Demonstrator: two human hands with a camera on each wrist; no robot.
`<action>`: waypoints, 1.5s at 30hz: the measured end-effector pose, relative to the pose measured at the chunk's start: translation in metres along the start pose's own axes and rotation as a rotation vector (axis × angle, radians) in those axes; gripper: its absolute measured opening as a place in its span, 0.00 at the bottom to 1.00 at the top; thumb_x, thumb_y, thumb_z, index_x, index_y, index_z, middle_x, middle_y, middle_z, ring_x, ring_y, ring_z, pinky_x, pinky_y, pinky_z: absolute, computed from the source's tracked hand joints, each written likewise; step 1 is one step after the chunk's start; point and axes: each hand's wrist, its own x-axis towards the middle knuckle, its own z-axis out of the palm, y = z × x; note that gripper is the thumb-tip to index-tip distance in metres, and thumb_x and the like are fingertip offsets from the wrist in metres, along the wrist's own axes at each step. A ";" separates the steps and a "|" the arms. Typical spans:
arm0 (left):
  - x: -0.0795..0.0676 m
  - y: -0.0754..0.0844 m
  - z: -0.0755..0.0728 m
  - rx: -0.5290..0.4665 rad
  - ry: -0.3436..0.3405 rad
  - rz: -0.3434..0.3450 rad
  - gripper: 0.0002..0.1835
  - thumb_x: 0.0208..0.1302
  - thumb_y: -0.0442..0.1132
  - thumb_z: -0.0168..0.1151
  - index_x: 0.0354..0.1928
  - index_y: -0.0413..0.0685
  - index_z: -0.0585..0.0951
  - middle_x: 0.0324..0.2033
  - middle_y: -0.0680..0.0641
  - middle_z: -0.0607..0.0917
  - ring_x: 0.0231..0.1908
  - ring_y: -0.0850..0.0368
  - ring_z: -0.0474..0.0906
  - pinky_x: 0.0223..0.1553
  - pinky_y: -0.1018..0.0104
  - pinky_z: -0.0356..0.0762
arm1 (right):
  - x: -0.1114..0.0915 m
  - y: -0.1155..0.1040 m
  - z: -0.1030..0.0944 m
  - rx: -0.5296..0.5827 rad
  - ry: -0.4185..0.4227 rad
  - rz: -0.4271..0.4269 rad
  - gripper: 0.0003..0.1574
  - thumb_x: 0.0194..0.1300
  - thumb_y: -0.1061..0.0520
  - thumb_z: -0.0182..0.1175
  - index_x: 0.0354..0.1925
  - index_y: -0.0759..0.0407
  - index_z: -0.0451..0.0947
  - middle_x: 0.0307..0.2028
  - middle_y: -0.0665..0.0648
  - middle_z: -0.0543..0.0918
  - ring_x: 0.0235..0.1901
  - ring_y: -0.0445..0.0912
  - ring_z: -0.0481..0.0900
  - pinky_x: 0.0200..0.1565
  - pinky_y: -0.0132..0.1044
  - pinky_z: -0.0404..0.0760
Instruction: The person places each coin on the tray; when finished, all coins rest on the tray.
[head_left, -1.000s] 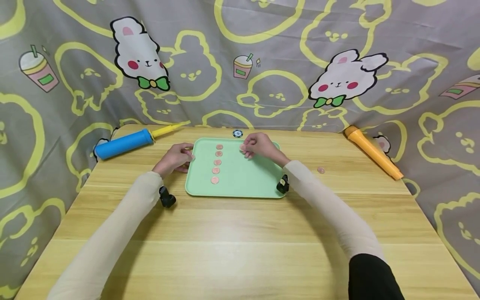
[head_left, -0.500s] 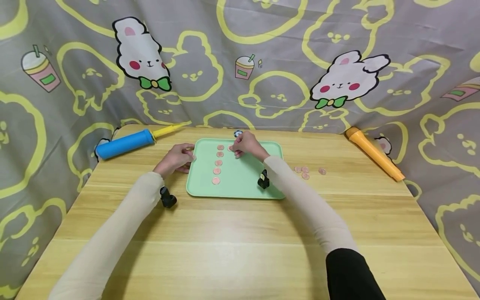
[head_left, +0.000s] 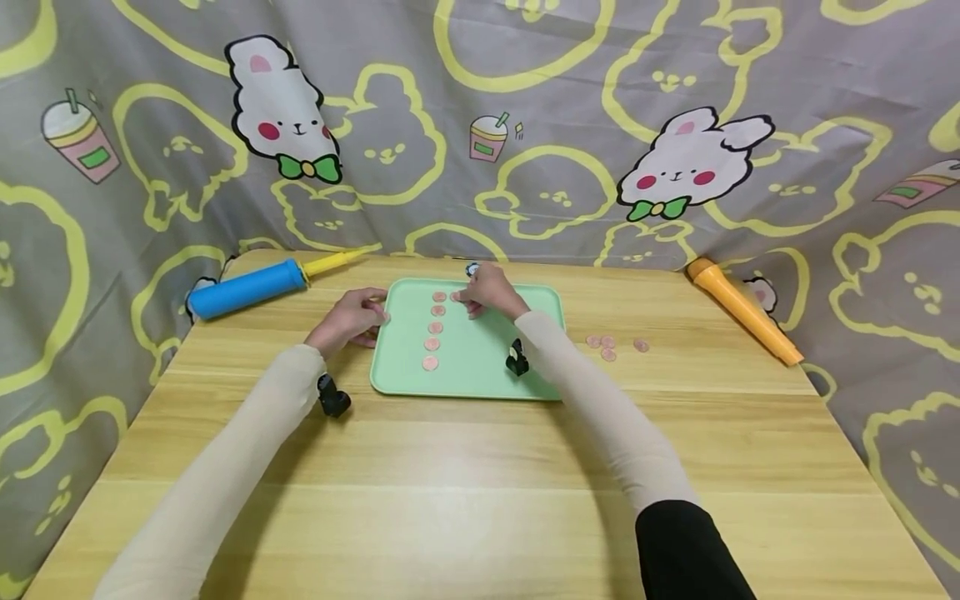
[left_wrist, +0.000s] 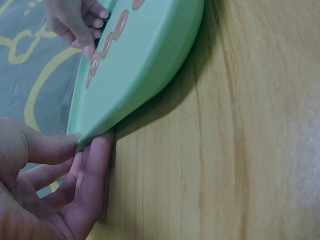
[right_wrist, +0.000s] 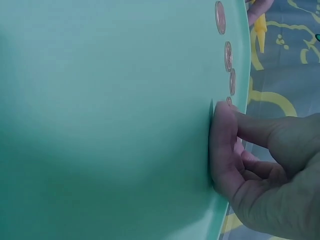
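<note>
My left hand (head_left: pixel 347 321) grips the left edge of a pale green tray (head_left: pixel 487 367), thumb on the rim and fingers below it, as the left wrist view shows. A column of several copper-coloured coins (head_left: pixel 435 327) runs down the tray's left part. Near the back rim my right hand (head_left: pixel 491 287) pinches another copper coin (head_left: pixel 454 297), just right of the column's farthest coin. In the right wrist view, the thumb and fingertips (right_wrist: pixel 222 112) are close over the tray and hide most of that coin.
Several loose copper coins (head_left: pixel 608 342) lie on the wooden table right of the tray. A small blue-and-white round chip (head_left: pixel 472 269) is behind the tray. A blue pump (head_left: pixel 251 289) with a yellow nozzle lies back left, an orange microphone (head_left: pixel 744 310) back right. A patterned curtain (head_left: pixel 555 100) hangs behind.
My right hand has moved left over the tray with its coin, toward the column. Its forearm has uncovered more loose coins on the table. My left hand has stayed at the tray's edge.
</note>
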 end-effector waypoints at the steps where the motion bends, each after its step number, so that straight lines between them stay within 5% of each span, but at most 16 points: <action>1: 0.000 0.000 0.000 -0.002 -0.006 0.003 0.34 0.79 0.32 0.53 0.82 0.43 0.57 0.52 0.38 0.75 0.42 0.49 0.78 0.37 0.63 0.86 | -0.001 0.001 0.000 0.001 0.000 -0.006 0.25 0.69 0.60 0.71 0.18 0.63 0.73 0.18 0.55 0.81 0.16 0.42 0.82 0.30 0.36 0.89; 7: -0.001 -0.004 -0.001 -0.020 -0.042 0.020 0.34 0.79 0.34 0.53 0.83 0.43 0.56 0.54 0.37 0.76 0.42 0.49 0.80 0.39 0.60 0.87 | -0.007 0.006 -0.003 0.059 -0.017 -0.012 0.24 0.70 0.58 0.71 0.21 0.62 0.72 0.21 0.57 0.84 0.17 0.43 0.84 0.32 0.37 0.89; 14: -0.002 -0.001 -0.003 0.000 -0.032 0.020 0.34 0.80 0.33 0.52 0.83 0.42 0.56 0.54 0.37 0.75 0.43 0.48 0.79 0.39 0.61 0.86 | -0.006 0.009 -0.017 0.230 -0.116 0.006 0.16 0.77 0.58 0.62 0.39 0.72 0.80 0.30 0.63 0.86 0.24 0.47 0.86 0.36 0.40 0.91; 27: 0.001 0.001 -0.001 0.007 0.008 0.030 0.34 0.78 0.32 0.56 0.81 0.40 0.60 0.55 0.34 0.77 0.41 0.49 0.81 0.40 0.59 0.89 | -0.040 0.026 -0.056 0.102 -0.161 -0.266 0.19 0.81 0.59 0.55 0.55 0.77 0.77 0.47 0.75 0.84 0.45 0.67 0.86 0.50 0.55 0.87; 33: 0.003 0.000 0.001 -0.026 0.027 0.022 0.34 0.78 0.31 0.56 0.82 0.44 0.60 0.64 0.35 0.71 0.40 0.51 0.80 0.38 0.62 0.88 | -0.059 0.043 -0.081 0.034 -0.128 -0.270 0.20 0.81 0.59 0.55 0.57 0.77 0.76 0.49 0.76 0.84 0.45 0.67 0.85 0.49 0.53 0.88; 38: 0.002 0.002 0.002 -0.024 0.042 0.025 0.33 0.78 0.31 0.55 0.82 0.44 0.60 0.60 0.37 0.72 0.39 0.52 0.79 0.35 0.64 0.87 | -0.074 0.059 -0.106 0.070 -0.041 -0.228 0.23 0.82 0.56 0.55 0.61 0.75 0.74 0.53 0.76 0.82 0.48 0.67 0.84 0.49 0.53 0.88; 45: -0.002 0.004 0.005 0.001 0.061 0.028 0.34 0.78 0.30 0.56 0.82 0.43 0.60 0.58 0.38 0.73 0.38 0.53 0.79 0.36 0.63 0.88 | -0.093 0.085 -0.141 0.084 0.083 -0.197 0.27 0.80 0.57 0.57 0.67 0.75 0.68 0.55 0.77 0.79 0.44 0.55 0.86 0.47 0.44 0.89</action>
